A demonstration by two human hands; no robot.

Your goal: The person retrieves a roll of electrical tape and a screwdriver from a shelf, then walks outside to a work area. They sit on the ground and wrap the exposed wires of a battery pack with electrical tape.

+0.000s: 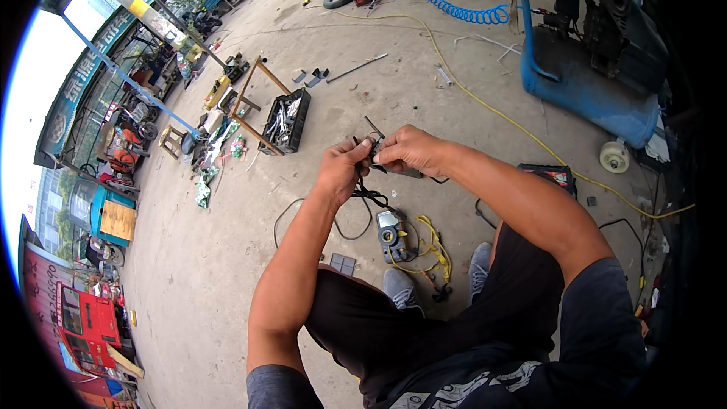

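Note:
My left hand (340, 170) and my right hand (413, 150) meet in front of me, both with fingers pinched on a small dark part (375, 144) with thin wires. The fingers hide most of it, so its kind cannot be told. A thin dark strip (372, 126) sticks up between the hands. Beneath the right hand shows the edge of a dark grey block (410, 173). A black cable (371, 196) hangs below the left hand and loops over the ground. Near my feet lies a grey device with a round dial (389, 235), beside a tangle of yellow wires (437, 252).
A black crate of tools (286, 123) stands ahead to the left beside a wooden frame (257, 95). To the right are a blue air compressor (591, 98), a yellow hose (485, 103) and a dark box (547, 174). A grey tile-like piece (343, 263) lies by my left foot.

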